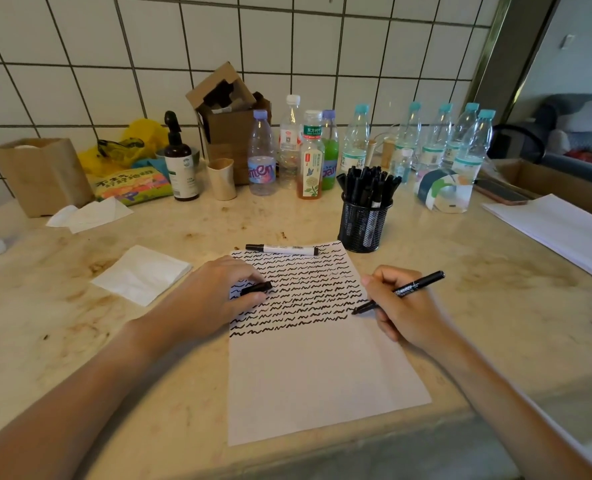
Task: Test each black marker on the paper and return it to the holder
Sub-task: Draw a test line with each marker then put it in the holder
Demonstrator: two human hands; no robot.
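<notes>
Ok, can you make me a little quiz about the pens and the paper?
1. True or false: the right hand holds a black marker with its tip on the paper.
2. What do the left hand's fingers hold: A) a cap, B) a bottle, C) a tissue?
3. Fill in: the other markers stand in the mesh ____.

Key: 1 true. 2 A, the black cap. 3 holder.

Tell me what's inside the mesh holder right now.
The mesh holder is packed with black markers standing upright, caps and ends sticking out above the rim. Their lower parts show only dimly through the mesh; the bottom can't be seen.
</notes>
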